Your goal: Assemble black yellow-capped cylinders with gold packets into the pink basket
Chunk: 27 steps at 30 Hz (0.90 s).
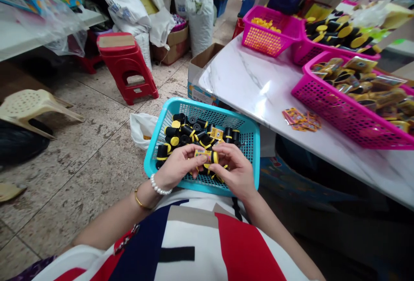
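Small cylinder: A small cylinder point(207, 156), yellow with a printed wrap and a dark band near its right end, lies sideways between both hands, just above the turquoise basket point(255, 156).
Left hand: The left hand point(179, 164) grasps the printed end, thumb across the near side.
Right hand: The right hand point(235, 171) grasps the banded end between thumb and fingers.
Handling: The step looks like smoothing or checking the wrap. A light, even grip at both ends would probably suit it, with the thumb pressing flat and the piece turned slowly; a hard squeeze could crease the print.
Basket: Black-and-yellow cylinders point(187, 131) fill it loosely beneath the fingers, so a slipped piece would likely land among them.
Printed cards: A small pile of printed cards point(301, 120) rests on the white table point(239, 78), right of the basket, within easy reach, I judge.
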Motion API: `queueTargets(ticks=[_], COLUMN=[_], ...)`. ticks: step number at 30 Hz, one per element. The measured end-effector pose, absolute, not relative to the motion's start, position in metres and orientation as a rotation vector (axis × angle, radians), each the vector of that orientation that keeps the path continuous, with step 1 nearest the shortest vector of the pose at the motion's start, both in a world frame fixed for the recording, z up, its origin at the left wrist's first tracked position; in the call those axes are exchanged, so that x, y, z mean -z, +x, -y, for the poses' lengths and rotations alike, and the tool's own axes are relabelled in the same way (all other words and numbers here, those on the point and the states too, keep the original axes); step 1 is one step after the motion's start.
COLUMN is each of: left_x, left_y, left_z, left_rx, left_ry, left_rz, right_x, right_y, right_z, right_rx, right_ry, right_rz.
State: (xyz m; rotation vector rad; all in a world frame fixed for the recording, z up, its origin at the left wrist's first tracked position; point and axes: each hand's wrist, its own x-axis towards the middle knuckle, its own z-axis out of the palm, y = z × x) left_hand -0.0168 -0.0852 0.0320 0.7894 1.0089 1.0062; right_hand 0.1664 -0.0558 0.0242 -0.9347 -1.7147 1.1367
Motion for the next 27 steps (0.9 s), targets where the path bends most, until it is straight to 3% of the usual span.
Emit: queueTargets(ticks=[10, 17, 27], left_x=[-0.039, -0.041, -0.033], left_y=[0.001, 0.004, 0.012], left_z=[0.081, 0.081, 0.077], left_rx=[-0.979, -1.011, -0.787], left_ry=[0.962, 1.207, 0.752], left_rz=[-0.969, -1.074, -0.937], right_x=[-0.04, -0.023, -0.028], right_y=[0.195, 0.183, 0.193], right_z=[0.052, 0.058, 0.053], right_rx=[-0.854, -1.513, -1.592], right_ry=[-0.876, -1.032, -0.8], right_rz=[1.975, 1.354, 1.603])
